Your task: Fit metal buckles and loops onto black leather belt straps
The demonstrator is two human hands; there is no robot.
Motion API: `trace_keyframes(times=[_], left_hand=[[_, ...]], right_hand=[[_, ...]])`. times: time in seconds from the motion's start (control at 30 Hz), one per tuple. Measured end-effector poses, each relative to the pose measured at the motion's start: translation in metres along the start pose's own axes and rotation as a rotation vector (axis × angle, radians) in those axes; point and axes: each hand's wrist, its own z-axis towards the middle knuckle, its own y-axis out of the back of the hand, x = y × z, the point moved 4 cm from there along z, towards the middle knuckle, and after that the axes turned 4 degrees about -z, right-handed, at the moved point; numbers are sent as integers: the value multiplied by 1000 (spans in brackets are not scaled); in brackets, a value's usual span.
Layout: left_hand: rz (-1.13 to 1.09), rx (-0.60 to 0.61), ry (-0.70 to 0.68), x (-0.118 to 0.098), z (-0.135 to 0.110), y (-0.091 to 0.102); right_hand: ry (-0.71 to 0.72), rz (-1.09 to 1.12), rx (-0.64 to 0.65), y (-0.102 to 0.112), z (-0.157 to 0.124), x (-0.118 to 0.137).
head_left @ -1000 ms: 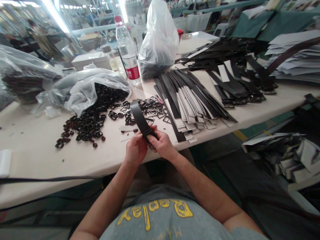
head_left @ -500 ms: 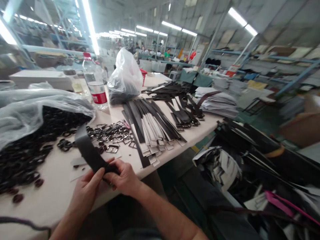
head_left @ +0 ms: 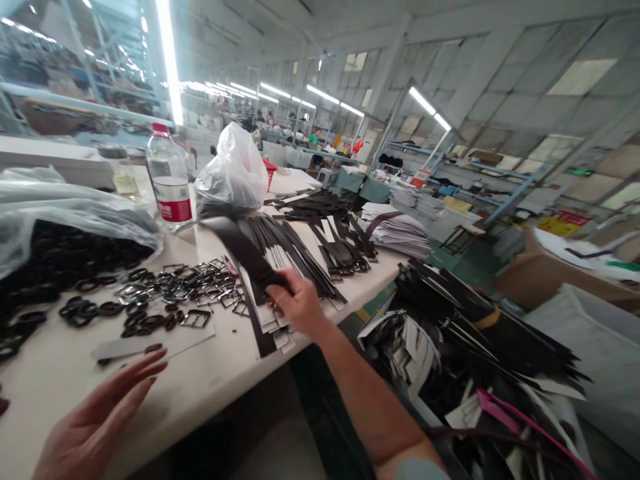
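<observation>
We are pinching a black leather belt strap (head_left: 235, 250) in our right hand (head_left: 297, 300) over the stacked strips (head_left: 295, 257), our left hand (head_left: 95, 420) spreading open and empty, with metal buckles (head_left: 185, 290) lying loose within reach to the left.

A flat black leather strap (head_left: 239, 255), pinched at its lower end, slants upward.

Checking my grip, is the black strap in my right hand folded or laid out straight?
Laid out straight: the black belt strap runs in one flat length from the right hand, no fold showing. The part inside the hand is hidden.
</observation>
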Motion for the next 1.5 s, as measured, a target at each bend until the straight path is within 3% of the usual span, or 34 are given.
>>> trace_keyframes(times=[0.1,0.2,0.27,0.33,0.4,0.6,0.83,1.07,1.23,1.37,1.5], left_hand=[[-88,25,162,8,-2,5],[-156,55,266,9,0,7],[-192,63,283,8,2,7],[-215,66,273,8,3,6],[-213,82,247,8,3,5],[-88,110,104,-3,-1,4],[-40,109,23,0,2,0],[-25,136,-21,2,2,0],[-39,153,-30,4,1,0],[-47,151,-50,2,0,-1],[-46,134,-62,-4,2,-4]], right_hand=[[-86,-151,-85,61,30,-19],[-263,-551,-224,118,50,-46],[-299,-682,-298,142,56,-60],[-304,-771,-337,152,57,-72],[-307,-827,-303,148,57,-84],[-410,-925,-72,99,67,-119],[-395,-1022,31,56,96,-123],[-504,-1007,-20,53,128,-130],[-494,-912,-118,58,129,-124],[-393,-850,-228,54,121,-101],[-208,-780,-312,45,99,-58]])
